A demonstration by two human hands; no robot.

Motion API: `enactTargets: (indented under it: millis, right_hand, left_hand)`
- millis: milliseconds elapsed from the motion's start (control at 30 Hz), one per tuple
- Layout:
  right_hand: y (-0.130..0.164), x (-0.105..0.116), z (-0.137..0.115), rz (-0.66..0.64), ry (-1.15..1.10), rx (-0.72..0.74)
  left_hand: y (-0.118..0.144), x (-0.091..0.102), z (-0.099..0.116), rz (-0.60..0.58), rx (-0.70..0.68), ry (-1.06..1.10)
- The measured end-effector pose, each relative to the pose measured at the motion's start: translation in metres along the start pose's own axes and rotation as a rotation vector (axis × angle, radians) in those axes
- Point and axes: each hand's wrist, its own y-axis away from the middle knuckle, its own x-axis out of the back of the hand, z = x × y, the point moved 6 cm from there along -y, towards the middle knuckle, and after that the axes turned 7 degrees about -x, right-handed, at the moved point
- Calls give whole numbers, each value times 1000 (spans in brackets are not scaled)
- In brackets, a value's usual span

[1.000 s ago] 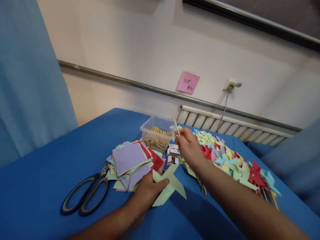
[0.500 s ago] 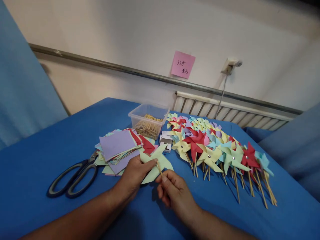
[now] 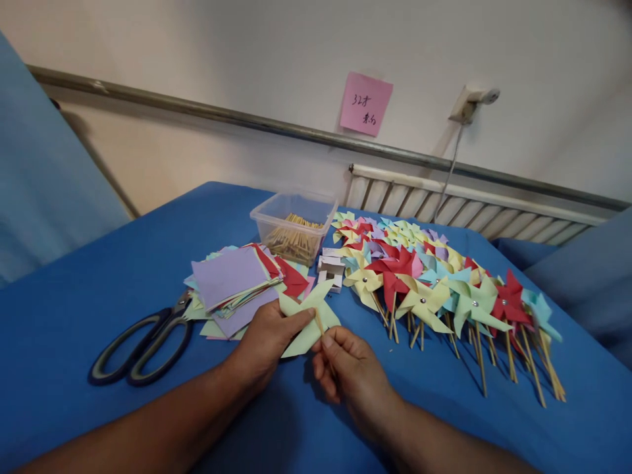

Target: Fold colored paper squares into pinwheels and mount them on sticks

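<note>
A pale green paper pinwheel [image 3: 301,340] is held between my two hands, just above the blue table cover. My left hand [image 3: 269,336] is closed on the paper, its thumb lying over the middle by the top of the stick. Pinched in the fingers of my right hand [image 3: 350,362] is a thin wooden stick [image 3: 318,321], whose upper end meets the back of the pinwheel. The lower part of the stick is mostly hidden by the right fingers. Left of my hands lies a stack of coloured paper sheets [image 3: 230,276], purple on top.
Scissors [image 3: 143,349] with dark handles lie at the left, blades tucked by the paper. A clear plastic box [image 3: 291,227] of wooden sticks stands behind the stack. Beside it sits a small white box [image 3: 330,270]. Many finished pinwheels [image 3: 424,299] cover the right side. A radiator [image 3: 395,197] is behind.
The view has shifted slightly. Both hands still hold the pinwheel and stick; the stick looks more upright, its top now closer under the left thumb.
</note>
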Motion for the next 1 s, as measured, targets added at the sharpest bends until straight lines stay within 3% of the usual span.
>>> enactTargets:
  millis: [600, 1000]
  right_hand:
    - [1, 2, -1, 38, 21, -5]
    - [0, 2, -2, 55, 23, -31]
  left_hand:
    - [2, 2, 0, 26, 12, -5]
    - [3, 1, 0, -21, -14, 52]
